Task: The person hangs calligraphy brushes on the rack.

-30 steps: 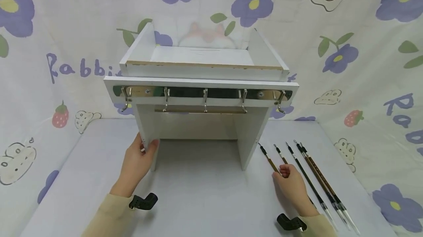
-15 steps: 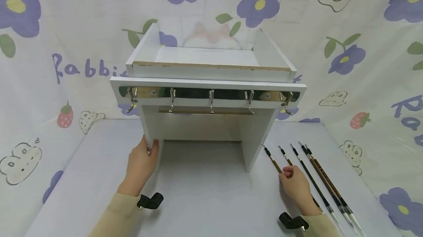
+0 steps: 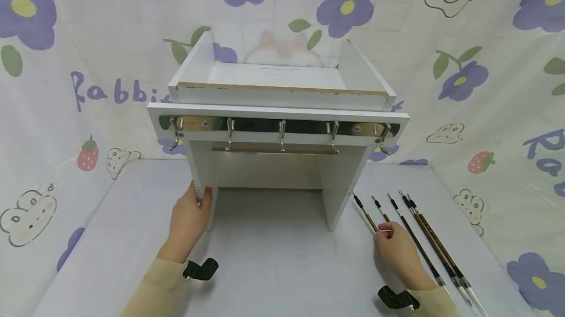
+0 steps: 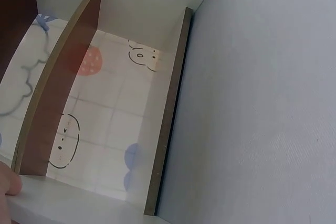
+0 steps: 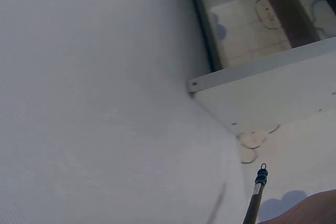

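Note:
A white shelf unit (image 3: 278, 98) with a metal hook rail (image 3: 256, 124) stands on the table. My left hand (image 3: 187, 224) grips the front edge of its left side panel, thumb on the inner face; a fingertip also shows at the lower left of the left wrist view. To the right of the unit, my right hand (image 3: 399, 255) pinches a calligraphy brush (image 3: 365, 214) by its brown handle. In the right wrist view the brush's looped dark end (image 5: 261, 174) points up, apart from the unit. Hand and wrist hide its other end.
Several more calligraphy brushes lie on the white table (image 3: 273, 268): one partly behind the right hand, a dark-handled brush (image 3: 415, 236) beside it, and brown-handled ones (image 3: 437, 241) farther right with clear caps. A patterned curtain (image 3: 441, 37) hangs behind and at both sides.
The view shifts slightly, so everything sits a little farther right. My right hand moves slightly rightward with the brush, whose handle turns a little. My left hand keeps its grip on the side panel.

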### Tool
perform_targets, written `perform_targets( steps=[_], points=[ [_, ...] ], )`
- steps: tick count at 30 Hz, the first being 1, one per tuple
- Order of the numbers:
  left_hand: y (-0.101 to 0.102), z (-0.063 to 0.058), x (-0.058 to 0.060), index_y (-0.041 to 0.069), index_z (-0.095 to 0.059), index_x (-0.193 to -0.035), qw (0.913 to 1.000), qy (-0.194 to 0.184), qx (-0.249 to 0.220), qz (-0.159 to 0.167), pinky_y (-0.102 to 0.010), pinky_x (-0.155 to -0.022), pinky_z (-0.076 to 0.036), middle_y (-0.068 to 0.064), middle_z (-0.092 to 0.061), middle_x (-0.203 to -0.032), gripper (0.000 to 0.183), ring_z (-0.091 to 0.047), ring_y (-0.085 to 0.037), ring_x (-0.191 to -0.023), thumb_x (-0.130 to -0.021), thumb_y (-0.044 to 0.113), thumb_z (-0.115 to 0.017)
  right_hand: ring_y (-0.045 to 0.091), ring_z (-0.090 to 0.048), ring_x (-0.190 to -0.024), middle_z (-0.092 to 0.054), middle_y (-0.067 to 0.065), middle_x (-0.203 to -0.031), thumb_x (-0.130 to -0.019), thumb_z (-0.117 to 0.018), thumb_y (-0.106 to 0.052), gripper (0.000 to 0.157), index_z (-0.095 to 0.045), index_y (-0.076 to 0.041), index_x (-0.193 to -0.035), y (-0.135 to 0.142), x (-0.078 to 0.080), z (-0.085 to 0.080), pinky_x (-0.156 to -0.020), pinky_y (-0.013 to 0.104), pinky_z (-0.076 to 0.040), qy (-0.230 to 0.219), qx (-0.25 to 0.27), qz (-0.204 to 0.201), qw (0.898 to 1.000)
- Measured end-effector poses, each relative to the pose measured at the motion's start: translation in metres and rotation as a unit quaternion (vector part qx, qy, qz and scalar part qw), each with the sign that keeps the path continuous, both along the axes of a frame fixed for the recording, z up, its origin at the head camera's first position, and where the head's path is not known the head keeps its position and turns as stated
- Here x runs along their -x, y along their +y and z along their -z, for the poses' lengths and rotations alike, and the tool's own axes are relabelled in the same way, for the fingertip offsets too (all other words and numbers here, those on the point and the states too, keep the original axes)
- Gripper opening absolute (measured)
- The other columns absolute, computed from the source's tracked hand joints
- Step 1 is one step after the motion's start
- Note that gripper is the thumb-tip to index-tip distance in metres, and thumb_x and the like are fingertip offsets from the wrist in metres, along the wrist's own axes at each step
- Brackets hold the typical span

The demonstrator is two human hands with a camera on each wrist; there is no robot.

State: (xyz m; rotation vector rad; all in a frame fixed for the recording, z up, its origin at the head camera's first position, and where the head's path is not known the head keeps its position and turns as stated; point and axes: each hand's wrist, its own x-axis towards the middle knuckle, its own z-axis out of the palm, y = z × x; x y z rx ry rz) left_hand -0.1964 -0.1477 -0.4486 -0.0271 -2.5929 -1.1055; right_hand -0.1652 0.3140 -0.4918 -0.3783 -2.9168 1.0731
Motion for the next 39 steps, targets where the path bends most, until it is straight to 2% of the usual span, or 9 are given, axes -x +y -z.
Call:
perform_targets(
  steps=[4, 9, 13, 17, 23, 31, 35, 39],
  points=[
    [0.000, 0.001, 0.000, 0.001, -0.047, -0.130, 1.0000, -0.002, 0.008, -0.005, -0.056, -0.074, -0.051, -0.029, -0.062, -0.117, 0.039, -0.064, -0.043, -0.097, -0.102, 0.029, -0.046, 0.024, -0.055, -0.081, -0.062, 0.014, -0.098, -0.098, -0.053, -0.013, 0.028, -0.058, 0.004, -0.119, 0.004, -0.006, -0.016, -0.062, 0.033, -0.043, 0.014, 0.005, -0.013, 1.000],
    [0.002, 0.000, 0.000, 0.000, -0.046, -0.132, 0.9999, 0.000, 0.010, -0.003, -0.056, -0.074, -0.051, -0.030, -0.061, -0.118, 0.041, -0.064, -0.044, -0.096, -0.103, 0.029, -0.045, 0.027, -0.057, -0.088, -0.062, 0.017, -0.104, -0.100, -0.052, -0.016, 0.030, -0.059, 0.002, -0.122, 0.008, -0.013, -0.046, -0.064, 0.033, -0.046, 0.063, -0.003, -0.025, 0.998],
    [0.002, -0.001, 0.000, 0.000, -0.045, -0.131, 0.9999, 0.007, 0.009, -0.001, -0.057, -0.074, -0.051, -0.030, -0.061, -0.118, 0.041, -0.064, -0.045, -0.096, -0.103, 0.029, -0.045, 0.027, -0.057, -0.089, -0.063, 0.017, -0.106, -0.102, -0.049, -0.022, 0.032, -0.058, -0.001, -0.124, 0.008, -0.018, -0.062, -0.062, 0.032, -0.047, 0.101, -0.002, -0.023, 0.995],
    [0.002, -0.001, 0.000, -0.002, -0.045, -0.131, 0.9999, 0.012, 0.012, -0.002, -0.057, -0.073, -0.051, -0.031, -0.060, -0.117, 0.041, -0.064, -0.045, -0.096, -0.103, 0.028, -0.044, 0.025, -0.056, -0.089, -0.064, 0.015, -0.106, -0.102, -0.049, -0.024, 0.032, -0.059, -0.004, -0.124, 0.003, -0.021, -0.068, -0.059, 0.029, -0.048, 0.135, 0.003, -0.023, 0.991],
    [0.003, -0.001, -0.001, -0.002, -0.045, -0.132, 0.9999, 0.006, 0.014, -0.002, -0.058, -0.073, -0.051, -0.032, -0.061, -0.116, 0.042, -0.064, -0.046, -0.095, -0.103, 0.028, -0.044, 0.021, -0.059, -0.090, -0.066, 0.012, -0.106, -0.102, -0.051, -0.023, 0.031, -0.060, -0.003, -0.123, -0.002, -0.028, -0.072, -0.063, 0.023, -0.048, 0.177, -0.003, -0.023, 0.984],
    [0.003, -0.003, -0.001, -0.002, -0.044, -0.131, 0.9997, -0.002, 0.021, -0.013, -0.058, -0.072, -0.050, -0.033, -0.061, -0.114, 0.043, -0.064, -0.047, -0.093, -0.103, 0.030, -0.042, 0.002, -0.060, -0.085, -0.066, 0.008, -0.102, -0.100, -0.054, -0.023, 0.029, -0.061, -0.004, -0.121, -0.009, -0.041, -0.085, -0.063, 0.017, -0.049, 0.223, 0.033, -0.024, 0.974],
    [0.003, -0.002, -0.001, -0.003, -0.044, -0.131, 0.9997, -0.007, 0.021, -0.014, -0.058, -0.072, -0.050, -0.033, -0.060, -0.115, 0.043, -0.064, -0.047, -0.093, -0.103, 0.030, -0.042, 0.004, -0.061, -0.084, -0.065, 0.005, -0.099, -0.100, -0.055, -0.020, 0.026, -0.061, -0.004, -0.120, -0.013, -0.047, -0.088, -0.065, 0.016, -0.049, 0.244, 0.062, -0.022, 0.967],
    [0.004, 0.000, 0.000, -0.003, -0.044, -0.131, 0.9997, -0.003, 0.023, -0.011, -0.059, -0.072, -0.050, -0.033, -0.060, -0.115, 0.043, -0.064, -0.048, -0.094, -0.103, 0.030, -0.042, 0.008, -0.062, -0.084, -0.065, 0.001, -0.095, -0.099, -0.056, -0.012, 0.023, -0.061, -0.003, -0.119, -0.016, -0.052, -0.092, -0.069, 0.013, -0.048, 0.283, 0.085, -0.023, 0.955]
  ],
)
